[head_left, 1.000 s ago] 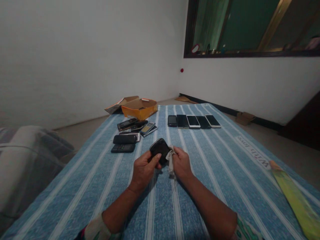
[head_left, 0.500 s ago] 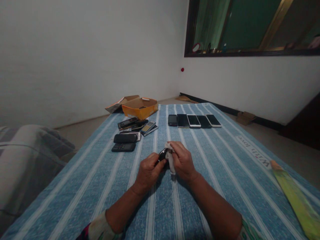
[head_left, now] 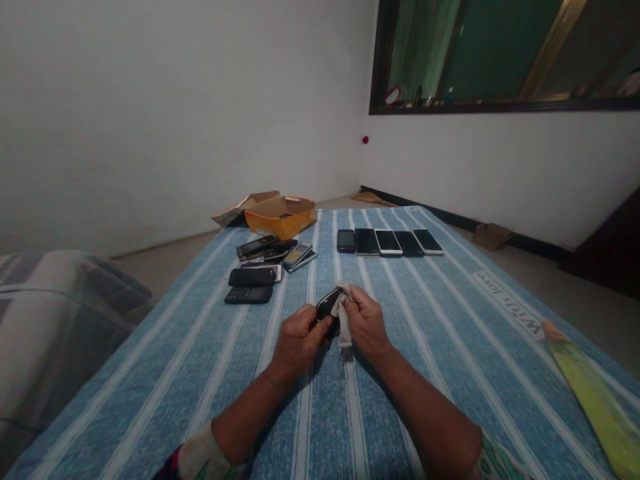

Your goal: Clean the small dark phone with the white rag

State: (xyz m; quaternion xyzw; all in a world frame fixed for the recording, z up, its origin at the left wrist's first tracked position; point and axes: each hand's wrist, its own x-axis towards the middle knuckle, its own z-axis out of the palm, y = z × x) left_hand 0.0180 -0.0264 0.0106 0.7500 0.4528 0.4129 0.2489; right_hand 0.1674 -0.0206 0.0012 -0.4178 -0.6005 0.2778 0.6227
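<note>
Near the middle of the striped cloth, my left hand (head_left: 299, 339) grips a dark, glossy mobile phone (head_left: 327, 303) by its near end. My right hand (head_left: 368, 321) is closed on a whitish cloth (head_left: 343, 317), which lies against the phone's right side and hangs down below the fingers. Part of the phone is hidden by the cloth and fingers. Beyond my left hand lie a black keypad phone (head_left: 249, 295) and a black rounded case or phone (head_left: 251, 277). Farther back, several older phones (head_left: 257, 247) overlap in a loose pile.
An open orange box (head_left: 283, 219) stands at the back left, its lid beside it. Several smartphones (head_left: 389, 243) lie in a row at the back right. A yellow-green packet (head_left: 590, 400) rests at the right edge of the blue striped cloth (head_left: 240, 373). Grey-white fabric (head_left: 65, 347) bulges at left.
The whitish cloth and my right hand have shifted slightly right along the phone, so more of its glossy face shows. My left hand keeps its hold almost unmoved.
</note>
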